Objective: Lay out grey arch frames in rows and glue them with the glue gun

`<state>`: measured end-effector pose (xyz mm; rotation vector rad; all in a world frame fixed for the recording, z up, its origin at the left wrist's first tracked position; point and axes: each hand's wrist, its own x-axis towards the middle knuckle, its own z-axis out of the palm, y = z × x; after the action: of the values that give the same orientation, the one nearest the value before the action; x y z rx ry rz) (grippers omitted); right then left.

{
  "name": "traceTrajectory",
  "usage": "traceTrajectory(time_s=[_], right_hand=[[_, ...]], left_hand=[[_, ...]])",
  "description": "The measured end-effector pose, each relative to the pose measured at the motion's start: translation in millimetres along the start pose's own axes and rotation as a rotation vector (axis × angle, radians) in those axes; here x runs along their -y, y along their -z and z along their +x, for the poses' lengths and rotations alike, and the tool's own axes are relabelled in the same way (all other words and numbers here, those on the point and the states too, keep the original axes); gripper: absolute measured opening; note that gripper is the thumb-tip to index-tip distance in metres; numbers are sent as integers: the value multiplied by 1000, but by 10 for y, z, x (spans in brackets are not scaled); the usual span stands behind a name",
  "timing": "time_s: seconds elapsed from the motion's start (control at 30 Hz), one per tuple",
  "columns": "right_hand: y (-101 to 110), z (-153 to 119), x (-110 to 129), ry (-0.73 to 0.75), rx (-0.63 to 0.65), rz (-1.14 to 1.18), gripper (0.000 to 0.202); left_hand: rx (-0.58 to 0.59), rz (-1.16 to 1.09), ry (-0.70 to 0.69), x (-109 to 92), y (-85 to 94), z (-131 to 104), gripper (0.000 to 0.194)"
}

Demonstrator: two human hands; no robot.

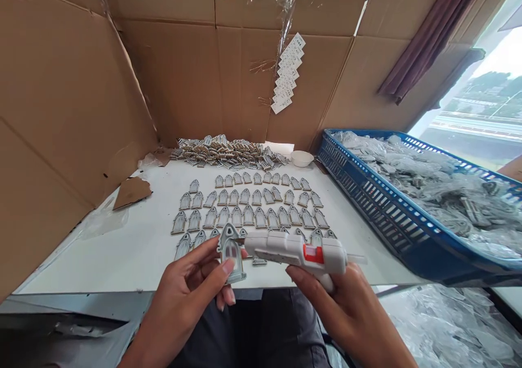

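Observation:
A small grey-white arched piece [232, 256] is pinched upright between the thumb and fingers of my left hand [196, 286]. My right hand [336, 300] is wrapped round the handle of a white glue gun [285, 248] with a red part on its side. The gun points left, and its nozzle meets or nearly meets the upper part of the arched piece. A clear glue stick sticks out of the gun's rear. Behind my hands, rows of similar arched pieces [248, 214] lie on the white table [150, 237], the nearest row partly hidden by the gun.
A heap of arched pieces [232, 151] lies at the table's back beside a white bowl [302, 158]. On the right stands a blue basket [367, 210] of plastic-wrapped pieces. Torn cardboard [132, 193] lies at left. Cardboard walls [183, 74] enclose the back and left.

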<state>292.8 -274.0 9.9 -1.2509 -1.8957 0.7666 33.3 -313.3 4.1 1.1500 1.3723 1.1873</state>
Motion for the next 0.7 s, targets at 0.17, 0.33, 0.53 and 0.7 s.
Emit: traceTrajectory(time_s=[0.17,0.33,0.53,0.7], right_hand=[[-38,-28,-26,-10,47,-58,54],[-18,-40,-22,26,88,-113,54],[-7,-113,28,222,96,-246,32],[117,-160,47,211,132,-294,26]], left_hand=[[-23,20,-4,30,-2,-6,57],[-120,156,-35,112,-48,-5,67],[-251,418,-222,192,-144,27,51],[-251,308,-122,129,-33,94,58]])
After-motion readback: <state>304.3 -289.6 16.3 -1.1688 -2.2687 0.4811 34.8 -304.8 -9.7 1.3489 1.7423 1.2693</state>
